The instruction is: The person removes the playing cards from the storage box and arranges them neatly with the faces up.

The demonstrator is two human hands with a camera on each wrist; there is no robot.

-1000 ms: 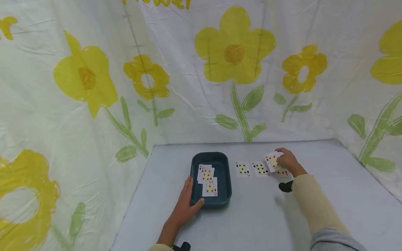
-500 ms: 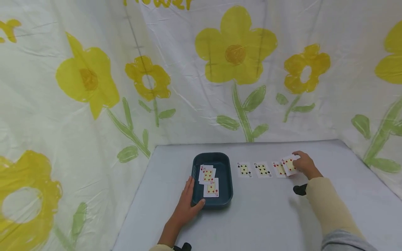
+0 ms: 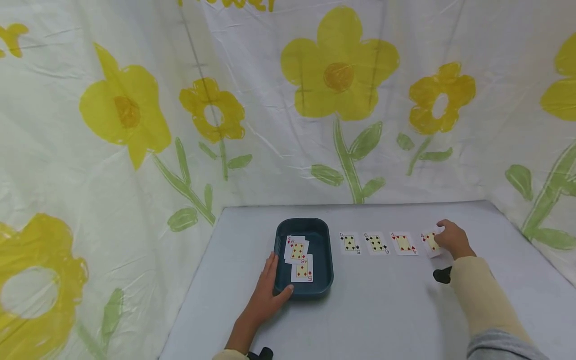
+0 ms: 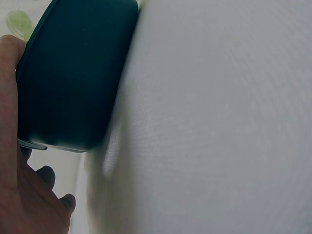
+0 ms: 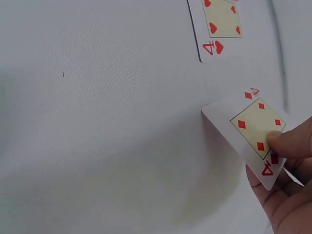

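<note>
My right hand (image 3: 455, 240) pinches a four of diamonds (image 5: 258, 117) between thumb and fingers. In the right wrist view the card is tilted, with one corner close over the table. Beside it to the left, in the head view, lies a four of hearts (image 3: 404, 244) face up. My left hand (image 3: 264, 299) rests on the near left corner of a dark teal tray (image 3: 327, 265). Its fingers lie straight along the tray's left side and the thumb touches the front rim. Inside the tray are a five of diamonds (image 3: 302, 270), a six of diamonds (image 3: 297, 251) and a partly covered four of hearts (image 3: 289, 241).
A five of clubs (image 3: 349, 243) and a black six (image 3: 375, 243) lie face up between the tray and the four of hearts, all in one row. The white table (image 3: 369, 315) ends at the back against a white sheet (image 3: 270, 175) painted with yellow flowers.
My right hand has moved right with the four of diamonds and lowered it at the row's right end, uncovering the four of hearts on the table. My left hand has stayed at the tray.
</note>
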